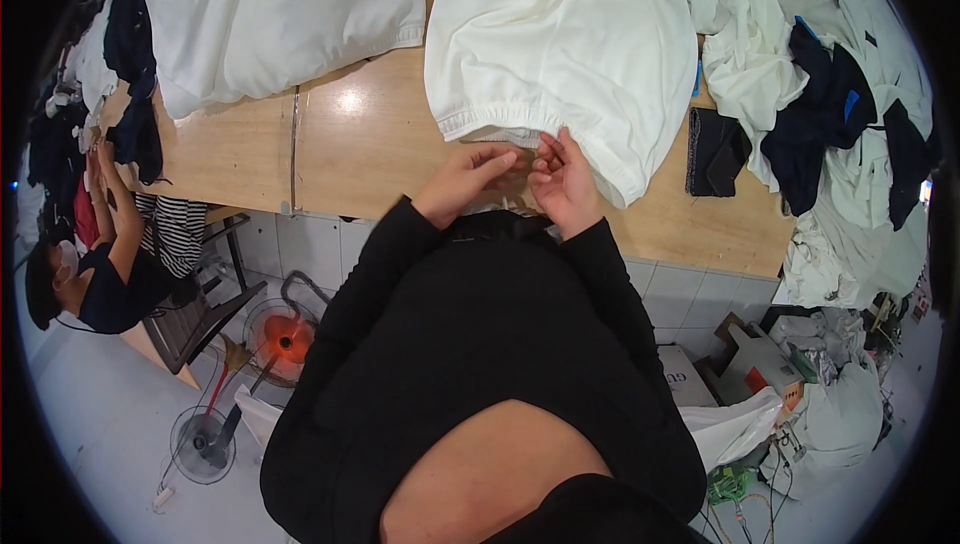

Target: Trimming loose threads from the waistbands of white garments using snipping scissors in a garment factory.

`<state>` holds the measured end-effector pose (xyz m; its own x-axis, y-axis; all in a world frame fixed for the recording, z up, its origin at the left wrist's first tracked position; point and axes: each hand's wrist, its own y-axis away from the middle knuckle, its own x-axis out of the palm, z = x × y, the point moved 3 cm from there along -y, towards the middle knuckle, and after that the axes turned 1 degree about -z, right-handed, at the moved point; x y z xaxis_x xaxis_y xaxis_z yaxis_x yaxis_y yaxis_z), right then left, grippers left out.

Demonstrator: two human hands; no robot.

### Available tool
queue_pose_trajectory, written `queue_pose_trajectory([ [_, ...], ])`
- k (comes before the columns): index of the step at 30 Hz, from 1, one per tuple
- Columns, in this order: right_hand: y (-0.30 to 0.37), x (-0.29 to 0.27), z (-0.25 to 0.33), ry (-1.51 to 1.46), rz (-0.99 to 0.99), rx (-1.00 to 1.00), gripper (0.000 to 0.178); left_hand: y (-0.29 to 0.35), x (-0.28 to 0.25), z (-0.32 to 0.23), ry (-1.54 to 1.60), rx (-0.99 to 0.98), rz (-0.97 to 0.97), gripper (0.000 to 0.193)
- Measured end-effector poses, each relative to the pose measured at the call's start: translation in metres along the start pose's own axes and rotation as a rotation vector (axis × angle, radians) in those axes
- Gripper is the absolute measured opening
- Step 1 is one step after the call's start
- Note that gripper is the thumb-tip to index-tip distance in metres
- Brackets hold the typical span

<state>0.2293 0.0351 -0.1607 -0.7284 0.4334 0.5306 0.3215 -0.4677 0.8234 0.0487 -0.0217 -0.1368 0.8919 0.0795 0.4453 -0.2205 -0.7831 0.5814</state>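
Note:
A white garment with a gathered elastic edge lies on the table in front of me, that edge facing my body. It splits in two at the far side, like a pair of trousers. My right hand is at the elastic edge, fingers curled, the fingertips touching or almost touching the cloth. Just left of it, my left hand is below the edge, thumb and fingers pressed together and pointing right. Whatever either hand pinches is too small to make out.
Another white garment lies at the left of the wooden table. On the right are a dark folded cloth and piled white and navy garments. A person works at far left, near floor fans. Boxes stand below right.

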Motion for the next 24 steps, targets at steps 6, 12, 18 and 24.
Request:
queue_pose_trajectory([
  [6,0.042,0.035,0.017,0.208,0.177,-0.408,0.029,-0.005,0.024,-0.039,0.523,-0.192,0.281,0.066],
  [12,0.098,0.049,0.032,0.409,0.157,-1.002,0.022,0.01,0.051,-0.094,0.449,0.313,-0.002,0.057],
  [18,0.153,0.078,0.048,0.885,0.009,-1.73,0.022,0.064,0.061,-0.124,0.367,0.56,-0.097,0.057],
  [24,0.165,0.08,0.055,0.858,0.044,-1.726,0.02,0.084,0.062,-0.135,0.323,0.638,-0.171,0.057],
])
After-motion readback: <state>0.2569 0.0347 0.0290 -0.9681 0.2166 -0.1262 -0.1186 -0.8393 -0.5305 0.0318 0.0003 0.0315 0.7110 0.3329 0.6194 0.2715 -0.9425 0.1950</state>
